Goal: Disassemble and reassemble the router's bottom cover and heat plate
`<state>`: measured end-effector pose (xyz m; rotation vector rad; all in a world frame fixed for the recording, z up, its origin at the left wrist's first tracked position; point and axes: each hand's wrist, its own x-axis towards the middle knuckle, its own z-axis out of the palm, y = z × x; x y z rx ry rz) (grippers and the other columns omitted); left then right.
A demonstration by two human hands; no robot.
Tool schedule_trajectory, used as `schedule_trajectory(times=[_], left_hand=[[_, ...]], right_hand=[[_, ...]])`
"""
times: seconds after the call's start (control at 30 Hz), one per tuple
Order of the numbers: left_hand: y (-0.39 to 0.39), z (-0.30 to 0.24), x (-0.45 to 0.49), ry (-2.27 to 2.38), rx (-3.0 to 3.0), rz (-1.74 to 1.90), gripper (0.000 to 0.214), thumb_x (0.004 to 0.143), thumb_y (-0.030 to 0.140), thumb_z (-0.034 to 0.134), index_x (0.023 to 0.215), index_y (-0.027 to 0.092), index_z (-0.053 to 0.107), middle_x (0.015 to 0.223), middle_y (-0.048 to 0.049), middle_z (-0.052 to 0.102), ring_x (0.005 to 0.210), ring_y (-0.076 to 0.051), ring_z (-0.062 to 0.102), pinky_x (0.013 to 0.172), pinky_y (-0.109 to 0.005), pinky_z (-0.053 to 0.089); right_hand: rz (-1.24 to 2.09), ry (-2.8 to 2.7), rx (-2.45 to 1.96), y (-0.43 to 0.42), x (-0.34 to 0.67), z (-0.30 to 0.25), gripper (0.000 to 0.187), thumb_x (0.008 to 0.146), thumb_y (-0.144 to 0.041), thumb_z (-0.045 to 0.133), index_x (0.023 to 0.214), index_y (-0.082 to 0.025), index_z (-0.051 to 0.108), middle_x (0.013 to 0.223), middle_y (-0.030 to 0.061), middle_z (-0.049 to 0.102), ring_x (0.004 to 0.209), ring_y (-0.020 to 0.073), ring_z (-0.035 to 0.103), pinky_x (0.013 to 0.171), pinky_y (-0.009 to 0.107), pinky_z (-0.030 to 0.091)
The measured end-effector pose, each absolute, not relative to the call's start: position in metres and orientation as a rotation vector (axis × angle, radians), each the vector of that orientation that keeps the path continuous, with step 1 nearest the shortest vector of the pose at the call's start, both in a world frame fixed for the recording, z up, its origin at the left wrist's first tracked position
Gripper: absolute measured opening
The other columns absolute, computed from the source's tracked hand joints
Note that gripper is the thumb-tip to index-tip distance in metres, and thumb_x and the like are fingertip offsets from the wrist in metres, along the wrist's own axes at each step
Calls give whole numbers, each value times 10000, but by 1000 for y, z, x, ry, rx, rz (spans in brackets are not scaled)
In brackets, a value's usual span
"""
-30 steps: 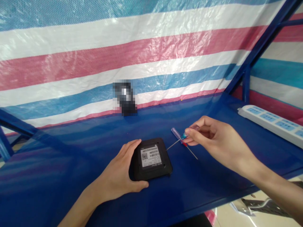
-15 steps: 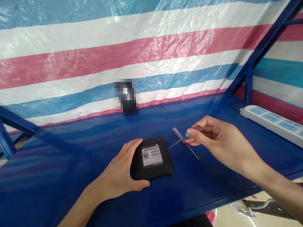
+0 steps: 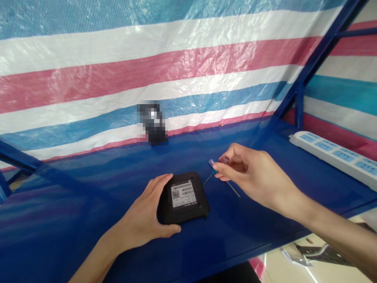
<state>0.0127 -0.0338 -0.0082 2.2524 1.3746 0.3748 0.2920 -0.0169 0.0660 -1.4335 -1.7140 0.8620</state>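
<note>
A small black square box with a white label lies on the blue shelf. My left hand grips its left side, thumb along the front edge. My right hand is pinched on the handle of a thin screwdriver, whose metal shaft points toward the box's right corner. A second small screwdriver lies on the shelf under my right hand, mostly hidden by the fingers.
A white and blue power strip lies on the shelf at the right. A blurred dark object stands at the back against the striped tarp. Blue frame posts rise at the right. The shelf's front edge is near my forearms.
My right hand has shifted left, closer to the box, still pinching the screwdriver. My left hand stays on the box.
</note>
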Motion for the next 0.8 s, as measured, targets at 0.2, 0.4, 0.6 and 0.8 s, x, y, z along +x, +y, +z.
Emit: schedule_trajectory(times=[0.2, 0.4, 0.6, 0.8], left_hand=[[-33, -9, 12, 1395, 2251, 389, 1007, 669, 304, 803, 1526, 236, 280, 1547, -137, 414, 1443, -382, 380, 1184, -563, 349], [-34, -4, 14, 1399, 2231, 336, 1004, 680, 294, 787, 1525, 210, 251, 1570, -147, 367, 1472, -362, 333, 1207, -555, 309], [-34, 6, 19, 1403, 2193, 306, 981, 674, 274, 772, 1508, 184, 263, 1561, -178, 383, 1463, -382, 349, 1204, -582, 302], [-34, 7, 18, 1403, 2178, 308, 1012, 668, 293, 790, 1519, 185, 253, 1574, -181, 365, 1472, -381, 334, 1211, -575, 294]], right_hand=[[1170, -1251, -1410, -15, 306, 46, 316, 759, -412, 814, 756, -196, 583, 659, 21, 749, 687, 214, 784, 690, 300, 653], [1438, -774, -1381, -21, 318, 16, 151, 826, -220, 776, 784, -158, 645, 755, 63, 780, 719, 145, 779, 768, 204, 637], [1205, -999, -1405, -22, 313, 26, 325, 730, -404, 852, 797, -160, 648, 694, 47, 770, 677, 198, 782, 723, 283, 664], [976, -1104, -1403, -10, 319, 37, 474, 633, -574, 860, 784, -196, 617, 661, 24, 754, 641, 227, 774, 687, 344, 674]])
